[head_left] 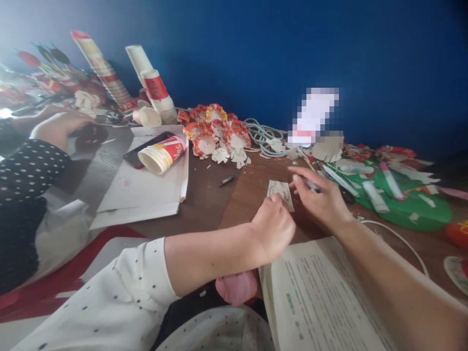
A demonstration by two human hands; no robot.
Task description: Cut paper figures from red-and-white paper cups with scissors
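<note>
A small white piece of paper [275, 187] with dark line marks lies on the brown table. My left hand [274, 226] is closed, its curled fingers resting on the paper's lower part and hiding some of it. Just to the right, my right hand [323, 200] holds a dark marker pen [313, 185] between thumb and fingers. The pen's tip is hidden, and the index finger reaches out above the paper. A short black pen cap or stub [226, 181] lies to the left. Below both hands is an open printed book [303, 292].
Cut paper-cup flowers [219, 129] and a coiled cable [265, 139] line the wall. At left are stacked paper cups [157, 92], and a tipped cup [161, 155] on white sheets [124, 195]. Markers [391, 180] lie on a green disc [427, 214]. Another person's hand [60, 124] is far left.
</note>
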